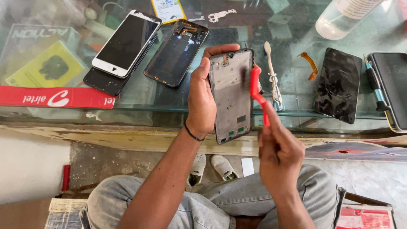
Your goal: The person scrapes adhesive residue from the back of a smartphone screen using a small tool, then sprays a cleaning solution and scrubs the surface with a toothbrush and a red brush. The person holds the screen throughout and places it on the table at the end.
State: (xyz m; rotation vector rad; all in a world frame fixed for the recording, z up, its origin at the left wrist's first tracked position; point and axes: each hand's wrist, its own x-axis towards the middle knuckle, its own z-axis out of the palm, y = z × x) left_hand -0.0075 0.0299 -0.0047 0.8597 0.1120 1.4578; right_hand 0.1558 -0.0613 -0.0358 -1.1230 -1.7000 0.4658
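The left hand [201, 99] wraps its fingers around a bare phone frame [231, 95], upright above the glass desk [292, 113]. The right hand [277, 148], closed on a red brush [255, 91], scrubs it; hard strokes could knock the frame loose.

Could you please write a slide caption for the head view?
Left hand holds a phone frame; right hand brushes it with a red toothbrush.

The left hand [202, 99] grips a grey phone frame [231, 95] upright above the glass counter's [140, 99] front edge, while the right hand [277, 150] holds a red brush [257, 93] with its bristles against the frame's right side. Left of the frame a dark back cover [176, 53] and a white-edged phone [126, 42] lie on the counter; right of it lie a white toothbrush [271, 74] and a black panel [338, 85].
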